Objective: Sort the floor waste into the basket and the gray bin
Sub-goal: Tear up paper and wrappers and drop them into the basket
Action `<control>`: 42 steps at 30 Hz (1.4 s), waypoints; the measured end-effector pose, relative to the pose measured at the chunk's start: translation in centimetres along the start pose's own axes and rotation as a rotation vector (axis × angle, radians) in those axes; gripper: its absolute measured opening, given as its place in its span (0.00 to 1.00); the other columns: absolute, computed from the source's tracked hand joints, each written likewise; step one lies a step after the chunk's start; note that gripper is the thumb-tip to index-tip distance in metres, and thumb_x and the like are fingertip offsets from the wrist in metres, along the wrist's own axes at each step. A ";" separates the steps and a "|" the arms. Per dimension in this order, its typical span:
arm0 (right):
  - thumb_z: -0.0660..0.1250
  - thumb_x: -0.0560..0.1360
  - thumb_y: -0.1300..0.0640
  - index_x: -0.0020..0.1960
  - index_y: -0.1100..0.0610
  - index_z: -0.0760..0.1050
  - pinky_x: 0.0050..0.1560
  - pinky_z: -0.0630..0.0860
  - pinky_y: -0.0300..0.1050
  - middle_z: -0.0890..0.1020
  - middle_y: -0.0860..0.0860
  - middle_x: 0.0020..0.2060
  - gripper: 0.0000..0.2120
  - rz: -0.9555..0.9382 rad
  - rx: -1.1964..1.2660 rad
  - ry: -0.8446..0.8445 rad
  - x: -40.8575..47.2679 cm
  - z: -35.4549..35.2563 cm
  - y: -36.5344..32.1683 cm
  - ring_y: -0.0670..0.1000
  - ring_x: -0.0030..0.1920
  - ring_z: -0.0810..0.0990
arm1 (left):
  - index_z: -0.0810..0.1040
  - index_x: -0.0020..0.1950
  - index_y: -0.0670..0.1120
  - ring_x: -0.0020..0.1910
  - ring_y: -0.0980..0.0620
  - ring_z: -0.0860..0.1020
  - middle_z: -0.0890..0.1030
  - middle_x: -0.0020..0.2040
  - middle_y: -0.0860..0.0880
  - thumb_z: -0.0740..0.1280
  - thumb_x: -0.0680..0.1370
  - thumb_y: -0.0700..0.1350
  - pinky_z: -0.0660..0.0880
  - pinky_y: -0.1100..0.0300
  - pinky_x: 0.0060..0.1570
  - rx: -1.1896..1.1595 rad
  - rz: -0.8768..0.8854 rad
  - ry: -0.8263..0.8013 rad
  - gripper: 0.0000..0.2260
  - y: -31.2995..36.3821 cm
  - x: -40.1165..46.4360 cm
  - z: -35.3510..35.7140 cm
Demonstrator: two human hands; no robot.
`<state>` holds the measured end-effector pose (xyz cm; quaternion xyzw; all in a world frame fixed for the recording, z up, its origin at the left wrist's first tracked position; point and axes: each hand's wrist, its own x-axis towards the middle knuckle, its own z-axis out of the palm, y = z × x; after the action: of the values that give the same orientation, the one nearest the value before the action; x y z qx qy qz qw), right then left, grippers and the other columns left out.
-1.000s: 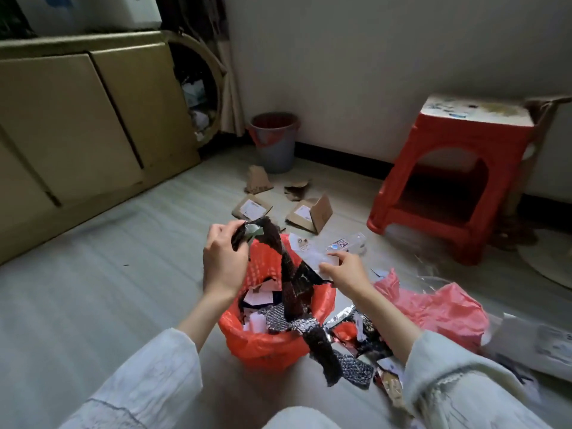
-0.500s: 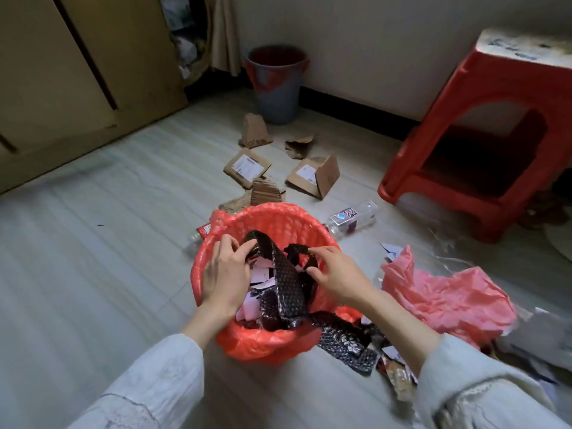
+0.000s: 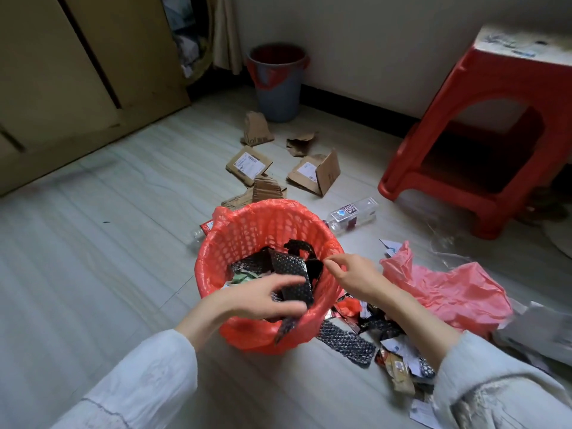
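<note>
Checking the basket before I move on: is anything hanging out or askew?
Yes. One end of the black bubble wrap strip droops over the near rim of the red basket, under the left hand, rather than lying inside.

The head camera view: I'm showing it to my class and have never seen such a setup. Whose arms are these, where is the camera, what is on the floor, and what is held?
No machine here: a person wears the camera on the head, looking down at their own arms. The left hand pushes black bubble wrap into the red-lined basket. The right hand is above the rim; whether it holds anything is unclear. On the floor lie cardboard pieces, a plastic bottle, a pink bag and wrapper scraps. The gray bin stands by the wall.
</note>
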<state>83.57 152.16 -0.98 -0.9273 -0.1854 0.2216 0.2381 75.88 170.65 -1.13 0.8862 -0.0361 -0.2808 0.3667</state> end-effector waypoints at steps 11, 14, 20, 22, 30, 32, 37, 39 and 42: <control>0.55 0.80 0.54 0.71 0.57 0.64 0.69 0.61 0.46 0.65 0.53 0.71 0.20 -0.085 -0.084 0.009 0.6 1.4 0.5 0.53 0.70 0.66 | 0.81 0.54 0.50 0.48 0.55 0.77 0.81 0.49 0.50 0.71 0.72 0.43 0.70 0.66 0.48 0.043 -0.011 0.173 0.11 -2.2 2.7 0.3; 0.54 0.81 0.53 0.76 0.54 0.51 0.72 0.54 0.42 0.51 0.48 0.76 0.26 -0.127 -0.102 0.036 1.0 2.4 0.9 0.49 0.75 0.54 | 0.80 0.51 0.44 0.48 0.48 0.77 0.79 0.46 0.47 0.70 0.72 0.38 0.75 0.55 0.48 0.358 0.055 0.559 0.09 -4.3 4.7 -0.1; 0.54 0.81 0.53 0.77 0.56 0.46 0.71 0.43 0.36 0.44 0.50 0.77 0.28 -0.142 -0.113 0.103 2.4 3.6 2.1 0.48 0.76 0.45 | 0.72 0.67 0.53 0.71 0.41 0.65 0.69 0.70 0.45 0.48 0.76 0.62 0.66 0.46 0.66 1.047 0.167 0.038 0.26 -8.7 9.1 2.6; 0.53 0.81 0.53 0.77 0.57 0.43 0.71 0.39 0.37 0.41 0.51 0.76 0.29 -0.164 -0.181 0.110 2.8 4.0 2.4 0.49 0.76 0.40 | 0.48 0.76 0.54 0.76 0.43 0.44 0.45 0.77 0.46 0.35 0.70 0.70 0.44 0.42 0.72 0.932 0.008 -0.105 0.38 -9.4 10.4 3.3; 0.45 0.78 0.49 0.76 0.61 0.41 0.71 0.34 0.39 0.37 0.54 0.75 0.30 -0.215 -0.265 0.116 4.0 4.9 3.5 0.49 0.74 0.33 | 0.41 0.75 0.56 0.76 0.44 0.45 0.42 0.77 0.49 0.47 0.77 0.65 0.42 0.39 0.71 0.746 -0.241 -0.313 0.30 -10.1 14.1 5.3; 0.45 0.78 0.49 0.76 0.61 0.42 0.72 0.34 0.40 0.37 0.54 0.75 0.30 -0.211 -0.272 0.106 4.3 4.9 3.6 0.50 0.74 0.33 | 0.42 0.75 0.57 0.76 0.43 0.46 0.43 0.77 0.49 0.46 0.78 0.65 0.44 0.40 0.71 0.751 -0.233 -0.335 0.29 -9.9 14.3 5.0; 0.49 0.81 0.51 0.76 0.59 0.40 0.69 0.33 0.38 0.35 0.54 0.75 0.30 -0.194 -0.303 0.066 4.1 4.5 3.6 0.51 0.75 0.33 | 0.47 0.75 0.59 0.76 0.45 0.42 0.40 0.77 0.49 0.48 0.81 0.57 0.44 0.41 0.72 0.692 -0.191 -0.386 0.23 -9.2 12.0 2.8; 0.49 0.81 0.50 0.76 0.59 0.40 0.69 0.32 0.38 0.36 0.54 0.75 0.30 -0.189 -0.312 0.055 3.7 4.1 3.3 0.51 0.75 0.33 | 0.57 0.74 0.56 0.76 0.48 0.46 0.46 0.77 0.49 0.52 0.81 0.49 0.47 0.46 0.74 0.645 -0.122 -0.308 0.20 -8.5 9.9 1.4; 0.49 0.81 0.50 0.76 0.60 0.40 0.68 0.31 0.38 0.36 0.56 0.75 0.29 -0.189 -0.338 0.041 3.5 3.8 3.0 0.52 0.75 0.34 | 0.77 0.58 0.49 0.68 0.46 0.68 0.69 0.69 0.47 0.54 0.75 0.41 0.69 0.53 0.62 0.647 0.098 0.079 0.17 -7.7 7.3 -0.3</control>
<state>85.28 152.65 -6.63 -0.9369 -0.3010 0.1449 0.1026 81.09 174.48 -9.62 0.9641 -0.1517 -0.2025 0.0804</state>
